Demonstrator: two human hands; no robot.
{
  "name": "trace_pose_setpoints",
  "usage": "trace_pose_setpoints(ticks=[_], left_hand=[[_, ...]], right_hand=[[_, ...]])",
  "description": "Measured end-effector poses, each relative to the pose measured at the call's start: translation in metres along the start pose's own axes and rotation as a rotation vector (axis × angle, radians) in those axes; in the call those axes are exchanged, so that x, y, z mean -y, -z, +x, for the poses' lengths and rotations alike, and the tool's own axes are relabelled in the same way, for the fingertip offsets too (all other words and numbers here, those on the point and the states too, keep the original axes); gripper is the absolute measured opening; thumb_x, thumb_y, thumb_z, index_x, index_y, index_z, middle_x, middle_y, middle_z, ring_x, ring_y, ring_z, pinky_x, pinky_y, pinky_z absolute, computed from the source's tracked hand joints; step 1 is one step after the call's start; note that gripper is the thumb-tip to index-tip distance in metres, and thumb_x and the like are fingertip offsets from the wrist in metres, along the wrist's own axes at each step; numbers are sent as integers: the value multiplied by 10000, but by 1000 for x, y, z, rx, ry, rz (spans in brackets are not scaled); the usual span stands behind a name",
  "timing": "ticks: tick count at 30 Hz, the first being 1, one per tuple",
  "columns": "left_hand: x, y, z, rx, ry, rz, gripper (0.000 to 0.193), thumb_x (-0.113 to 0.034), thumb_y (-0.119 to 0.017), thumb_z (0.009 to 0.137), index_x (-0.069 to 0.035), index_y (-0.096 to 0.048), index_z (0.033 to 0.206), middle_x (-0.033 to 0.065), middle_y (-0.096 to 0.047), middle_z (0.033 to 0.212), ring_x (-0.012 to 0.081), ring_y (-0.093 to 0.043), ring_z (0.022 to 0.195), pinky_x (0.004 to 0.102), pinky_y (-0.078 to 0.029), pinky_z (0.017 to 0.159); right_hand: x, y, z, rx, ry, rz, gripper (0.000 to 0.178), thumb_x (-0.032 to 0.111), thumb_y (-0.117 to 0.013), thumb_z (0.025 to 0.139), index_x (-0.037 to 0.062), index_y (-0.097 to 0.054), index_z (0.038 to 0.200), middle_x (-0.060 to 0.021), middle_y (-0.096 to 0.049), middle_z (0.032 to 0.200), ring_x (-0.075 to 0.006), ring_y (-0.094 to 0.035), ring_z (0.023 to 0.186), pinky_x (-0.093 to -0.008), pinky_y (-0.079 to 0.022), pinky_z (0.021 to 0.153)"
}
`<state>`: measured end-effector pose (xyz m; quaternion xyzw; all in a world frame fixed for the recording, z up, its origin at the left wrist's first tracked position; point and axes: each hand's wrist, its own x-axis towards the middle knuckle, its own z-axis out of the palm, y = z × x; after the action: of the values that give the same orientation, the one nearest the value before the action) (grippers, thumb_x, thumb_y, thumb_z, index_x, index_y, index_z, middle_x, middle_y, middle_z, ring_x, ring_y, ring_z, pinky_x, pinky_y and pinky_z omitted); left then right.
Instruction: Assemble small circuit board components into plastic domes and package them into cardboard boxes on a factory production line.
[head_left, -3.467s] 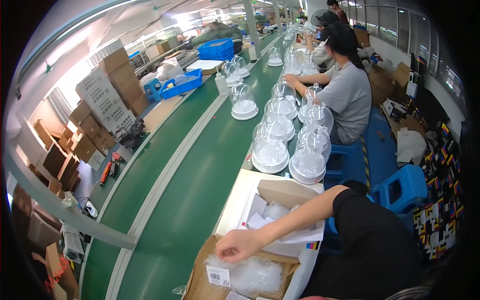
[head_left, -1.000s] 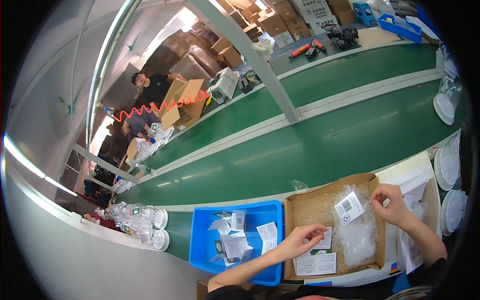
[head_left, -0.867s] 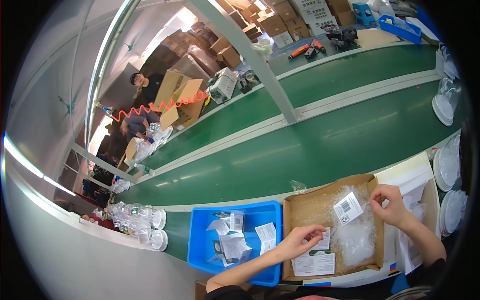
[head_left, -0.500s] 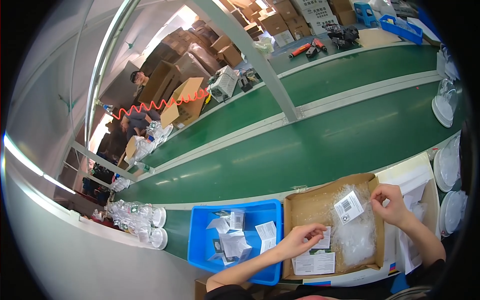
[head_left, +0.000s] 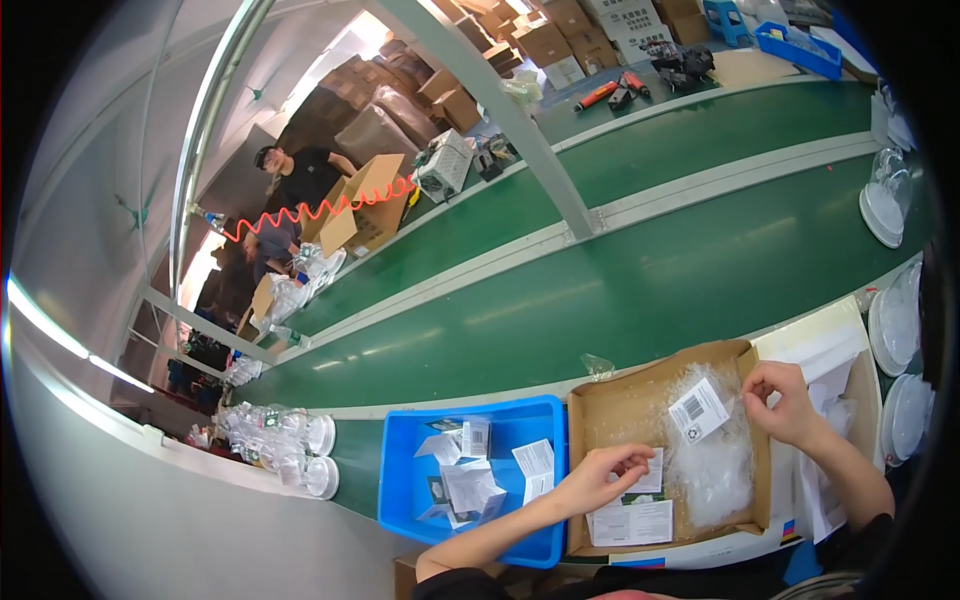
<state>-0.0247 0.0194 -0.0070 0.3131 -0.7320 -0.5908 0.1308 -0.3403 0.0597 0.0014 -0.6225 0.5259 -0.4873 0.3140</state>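
Note:
A shallow cardboard tray (head_left: 612, 400) holds a clear plastic bag of small translucent pieces (head_left: 712, 480), with a white printed label (head_left: 699, 410) on top. My right hand (head_left: 782, 408) hovers at the tray's right rim, thumb and forefinger pressed together in a pinch. Anything between those fingertips is too small to make out. Over the tray's left part hangs my left hand (head_left: 606, 478), its fingers loosely stretched and apart, with nothing visible in them. Folded printed leaflets (head_left: 632, 523) lie beneath and beside it, partly covered by that hand.
Left of the tray stands a blue bin (head_left: 392, 470) with several folded leaflets. A green conveyor (head_left: 560, 310) runs behind. Clear packs with white round bases (head_left: 318, 435) line its left end; similar white-based packs (head_left: 884, 215) stand right. Across the belt, a person (head_left: 300, 175) stands near an open carton (head_left: 365, 215).
My hands stay almost in place. A clear plastic piece behind the tray's far rim now shows more fully. Across the belt, the person has come into fuller view beside the open carton.

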Motion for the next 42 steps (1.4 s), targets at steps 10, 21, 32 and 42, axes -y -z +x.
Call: trace_pose_setpoints(ticks=[10, 21, 32, 42], left_hand=[[1, 1, 1, 13, 15, 13, 272, -33, -550, 921, 6, -562, 1190, 99, -664, 958, 159, -651, 904, 282, -523, 804], [0, 0, 0, 14, 29, 6, 276, -23, -544, 918, 6, -561, 1192, 103, -665, 965, 161, -652, 913, 285, -522, 816], [-2, 0, 4, 13, 21, 20, 266, -25, -544, 921, 4, -561, 1185, 96, -664, 954, 161, -651, 909, 283, -521, 814], [-1, -1, 2, 8, 18, 23, 260, -34, -552, 921, 4, -569, 1177, 98, -669, 950, 158, -652, 892, 282, -523, 799]], right_hand=[[3, 1, 1, 8, -27, 0, 37, -11, -632, 720, 4, -598, 719, -48, -594, 672, -100, -558, 564, -215, -435, 517], [-1, 0, -1, 9, 28, -21, 42, -28, -629, 731, 4, -604, 742, -39, -598, 688, -83, -559, 559, -209, -437, 504], [-2, 1, 0, -4, 2, -8, 38, -16, -629, 713, 7, -601, 723, -47, -592, 669, -99, -555, 561, -217, -435, 515], [-4, 1, -2, 7, 7, -18, 33, -15, -633, 731, 5, -608, 739, -39, -596, 679, -86, -560, 562, -210, -436, 508]])
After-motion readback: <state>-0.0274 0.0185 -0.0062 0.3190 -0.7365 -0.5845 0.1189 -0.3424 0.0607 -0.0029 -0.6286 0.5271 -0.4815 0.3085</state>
